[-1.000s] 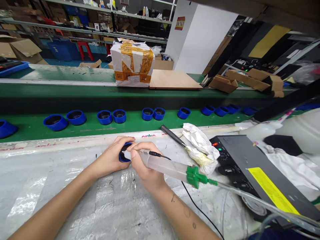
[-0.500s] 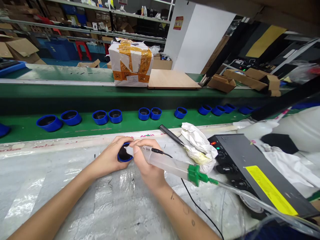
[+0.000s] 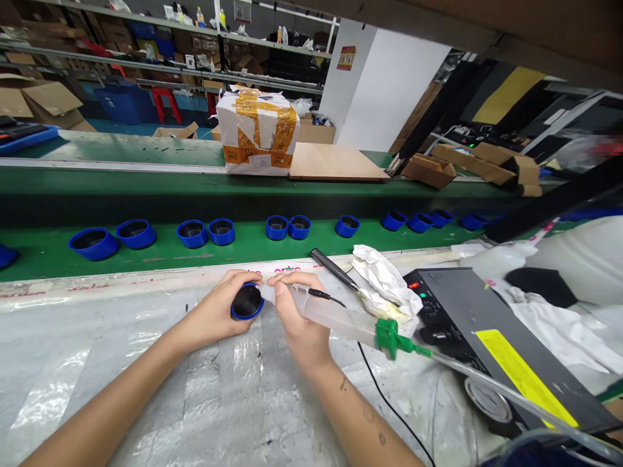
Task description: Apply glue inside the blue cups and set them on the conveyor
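Note:
My left hand [image 3: 219, 308] is wrapped round the left side of a small blue ring-shaped cup [image 3: 247, 302] with a dark inside, tilted so that its opening faces me. Closed round a translucent dispensing syringe [image 3: 343, 324], my right hand [image 3: 299, 318] keeps the tip end by the cup's right rim. A green cap [image 3: 388, 336] fits the syringe's rear, and a clear hose runs from it to the lower right. A black cable plug [image 3: 318, 294] lies along the syringe's upper side. Whether the tip touches the rim I cannot tell.
Several blue cups [image 3: 276, 227] stand in a row on the green strip [image 3: 160, 253] behind the bench. To the right sits a grey dispenser box [image 3: 479, 324] with dials. Crumpled white paper [image 3: 382, 275] and a black-handled tool [image 3: 333, 267] lie before it.
The syringe tip has drawn back to the right, from over the cup's opening to its rim. More of the cup's dark inside shows. The left hand keeps its hold.

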A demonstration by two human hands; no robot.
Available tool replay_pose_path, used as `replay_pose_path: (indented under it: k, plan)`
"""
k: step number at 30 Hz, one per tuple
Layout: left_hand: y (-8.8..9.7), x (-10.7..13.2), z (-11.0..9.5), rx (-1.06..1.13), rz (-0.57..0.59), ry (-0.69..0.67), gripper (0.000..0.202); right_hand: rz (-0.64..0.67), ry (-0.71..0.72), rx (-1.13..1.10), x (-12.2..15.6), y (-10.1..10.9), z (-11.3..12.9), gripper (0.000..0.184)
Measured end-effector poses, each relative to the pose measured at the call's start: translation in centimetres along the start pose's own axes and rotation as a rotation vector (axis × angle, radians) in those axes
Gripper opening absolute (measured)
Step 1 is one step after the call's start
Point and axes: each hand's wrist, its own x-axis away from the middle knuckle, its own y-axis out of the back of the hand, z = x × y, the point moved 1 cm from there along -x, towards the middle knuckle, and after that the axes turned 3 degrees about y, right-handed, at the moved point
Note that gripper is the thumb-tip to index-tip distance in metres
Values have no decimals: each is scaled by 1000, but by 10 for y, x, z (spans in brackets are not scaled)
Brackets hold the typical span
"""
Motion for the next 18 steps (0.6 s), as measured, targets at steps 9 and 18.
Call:
replay_pose_path:
  k: [9,18]
  plan:
    - [13,-3,-8,7,-51,-62,44,-58,-110,-2,2,14,-4,15]
    - [154,30,52,-326,-1079,699,57,-73,-144,4,4,21,-11,18]
